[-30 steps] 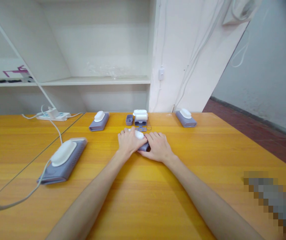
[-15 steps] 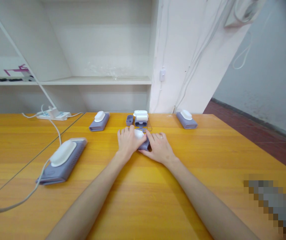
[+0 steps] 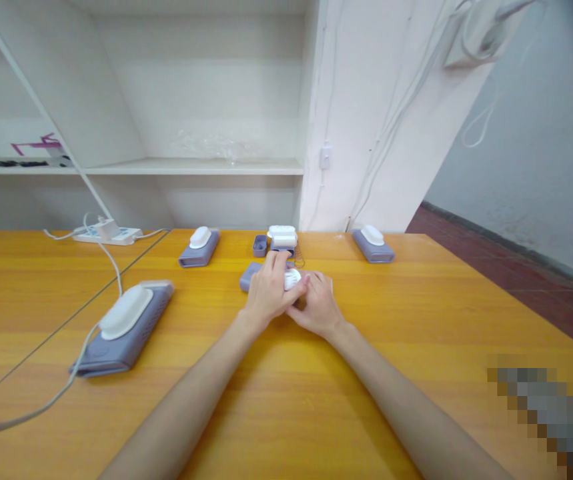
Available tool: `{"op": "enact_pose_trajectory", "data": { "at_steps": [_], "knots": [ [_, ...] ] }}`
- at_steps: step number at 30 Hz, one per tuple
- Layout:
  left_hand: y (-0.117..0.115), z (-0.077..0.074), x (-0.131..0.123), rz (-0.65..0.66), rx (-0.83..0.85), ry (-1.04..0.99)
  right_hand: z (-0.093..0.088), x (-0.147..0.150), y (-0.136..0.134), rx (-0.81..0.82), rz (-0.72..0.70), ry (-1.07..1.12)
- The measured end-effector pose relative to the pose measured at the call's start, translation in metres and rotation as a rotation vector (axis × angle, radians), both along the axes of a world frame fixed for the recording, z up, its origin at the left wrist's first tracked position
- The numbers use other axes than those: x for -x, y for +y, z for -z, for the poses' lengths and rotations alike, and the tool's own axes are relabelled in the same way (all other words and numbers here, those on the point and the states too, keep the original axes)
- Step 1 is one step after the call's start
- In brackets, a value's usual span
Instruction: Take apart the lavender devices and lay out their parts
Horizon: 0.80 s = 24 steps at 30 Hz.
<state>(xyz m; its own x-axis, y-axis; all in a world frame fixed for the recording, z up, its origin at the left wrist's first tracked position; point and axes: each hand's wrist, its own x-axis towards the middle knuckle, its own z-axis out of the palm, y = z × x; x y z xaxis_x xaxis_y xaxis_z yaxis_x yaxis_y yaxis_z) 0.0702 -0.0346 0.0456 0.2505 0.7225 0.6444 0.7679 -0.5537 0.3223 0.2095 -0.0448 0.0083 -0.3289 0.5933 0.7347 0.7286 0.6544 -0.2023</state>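
Note:
My two hands meet at the middle of the wooden table (image 3: 286, 400). A white rounded piece (image 3: 292, 278) sits between their fingers, held by both my left hand (image 3: 269, 293) and my right hand (image 3: 317, 303). A small purple base (image 3: 249, 276) lies on the table just left of my left hand's fingers, partly hidden by them. Behind the hands lie small loose parts: a purple cup-like piece (image 3: 259, 245), a white cap on a purple block (image 3: 282, 238) and a wire spring (image 3: 298, 257).
A large purple and white device (image 3: 123, 323) with a white cable lies at the left. Two smaller assembled units stand at the back: one (image 3: 199, 247) left, one (image 3: 373, 244) right. A white power strip (image 3: 106, 233) lies far left. White shelves rise behind the table.
The hands have lifted the white piece off the purple base and drawn slightly nearer. The purple base now shows on the table, left of my left hand.

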Motion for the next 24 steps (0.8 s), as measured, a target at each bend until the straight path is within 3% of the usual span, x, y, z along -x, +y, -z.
{"op": "enact_pose_trajectory", "data": {
  "at_steps": [9,17,24],
  "knots": [
    [0.004,0.005,0.011,0.241,-0.037,0.086,0.006,0.006,-0.004,-0.020,-0.002,0.195],
    [0.020,0.024,0.043,0.175,-0.086,0.250,-0.011,-0.010,0.002,0.143,0.084,0.750],
    [0.024,0.028,0.049,0.127,-0.043,0.280,-0.010,-0.061,0.021,0.210,0.316,0.763]
  ]
}}
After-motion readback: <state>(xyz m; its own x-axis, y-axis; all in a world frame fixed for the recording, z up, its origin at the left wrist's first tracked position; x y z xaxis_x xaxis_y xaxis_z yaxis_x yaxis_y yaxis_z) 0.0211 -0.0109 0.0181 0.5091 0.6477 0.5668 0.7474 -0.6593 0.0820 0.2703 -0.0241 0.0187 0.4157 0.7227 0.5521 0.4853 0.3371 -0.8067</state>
